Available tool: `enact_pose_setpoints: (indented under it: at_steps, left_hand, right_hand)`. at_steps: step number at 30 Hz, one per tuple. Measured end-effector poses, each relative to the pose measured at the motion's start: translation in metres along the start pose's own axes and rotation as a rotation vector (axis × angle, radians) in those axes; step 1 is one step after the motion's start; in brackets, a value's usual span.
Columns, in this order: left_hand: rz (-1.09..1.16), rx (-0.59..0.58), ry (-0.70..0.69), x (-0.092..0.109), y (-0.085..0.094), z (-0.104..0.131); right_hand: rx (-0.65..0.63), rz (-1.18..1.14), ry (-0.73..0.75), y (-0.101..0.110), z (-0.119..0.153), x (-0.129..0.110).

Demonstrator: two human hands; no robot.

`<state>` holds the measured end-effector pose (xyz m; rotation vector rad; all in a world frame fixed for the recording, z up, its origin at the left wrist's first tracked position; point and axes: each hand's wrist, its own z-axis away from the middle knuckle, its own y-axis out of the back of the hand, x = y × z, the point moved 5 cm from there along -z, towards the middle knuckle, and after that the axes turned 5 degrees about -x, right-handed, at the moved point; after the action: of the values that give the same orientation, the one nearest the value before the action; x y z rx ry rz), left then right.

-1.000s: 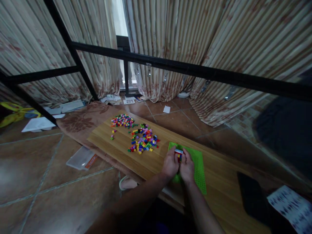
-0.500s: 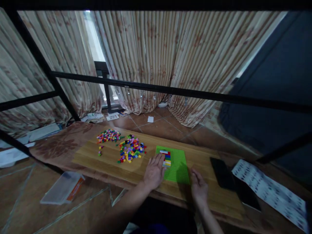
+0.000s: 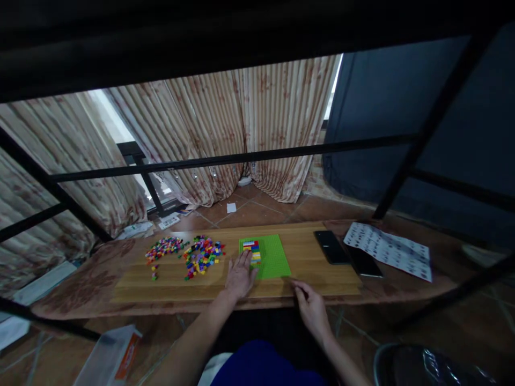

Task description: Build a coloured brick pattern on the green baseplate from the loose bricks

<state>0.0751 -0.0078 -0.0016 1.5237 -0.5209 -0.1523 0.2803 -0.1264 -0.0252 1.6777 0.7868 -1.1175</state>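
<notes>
A green studded baseplate lies on a wooden board. A small block of stacked coloured bricks stands on the plate's left part. My left hand rests flat on the board, fingers apart, its tips touching the plate's left edge just below the bricks. My right hand sits at the board's near edge, right of the plate, fingers loosely spread and holding nothing. Two piles of loose coloured bricks lie on the board to the left.
Two dark phones and a printed sheet lie to the right. Black frame bars cross in front of the curtains. A clear plastic box is on the tiled floor at lower left.
Both hands let go of the brick block, which now stands on the plate. My right hand drew back to the board's near edge. The view pulled back and tilted up.
</notes>
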Motion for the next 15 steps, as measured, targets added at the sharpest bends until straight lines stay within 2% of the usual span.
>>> enact_pose_setpoints:
  at_steps: [4,7,9,12,15]
  left_hand:
    - [0.206,0.023,0.015,-0.007,0.016,-0.006]
    - [0.380,0.166,-0.010,-0.017,0.032,-0.010]
    - [0.460,0.270,0.023,-0.028,0.037,-0.007]
    - [0.519,0.355,0.140,-0.050,0.031,0.006]
    - [0.519,0.391,0.201,-0.070,0.017,0.030]
  right_hand:
    - [-0.049,-0.030,0.008,-0.007,0.021,0.007]
    - [-0.102,-0.073,-0.017,-0.011,0.033,0.020]
    - [-0.121,-0.098,-0.037,-0.012,0.035,0.020]
    - [-0.112,-0.118,-0.050,-0.007,0.031,-0.008]
    - [-0.083,-0.135,0.049,0.007,0.035,-0.068]
